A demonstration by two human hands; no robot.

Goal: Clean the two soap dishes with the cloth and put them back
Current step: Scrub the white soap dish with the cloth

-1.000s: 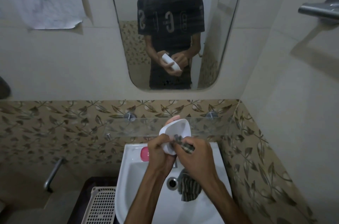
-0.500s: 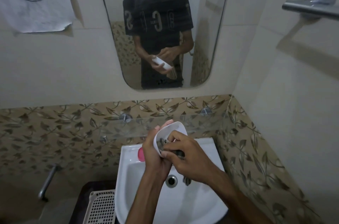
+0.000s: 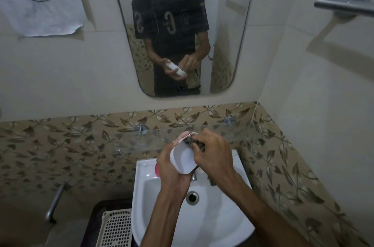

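Soap dish (image 3: 183,158) gripped by left hand (image 3: 172,169), right hand (image 3: 214,155) pinching cloth (image 3: 197,144) inside it

Both forearms bare, no sleeves reaching the left hand (image 3: 172,167) or right hand (image 3: 214,155). In the mirror (image 3: 228,44) above the basin: dark short-sleeved T-shirt with pale blocky lettering across the chest. Pale grey headset on the head, thin cable looping off one side.

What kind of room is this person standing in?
It looks like a small bathroom. There is a white washbasin with a drain, a mirror on the tiled wall above it, and a metal towel rail on the side wall.
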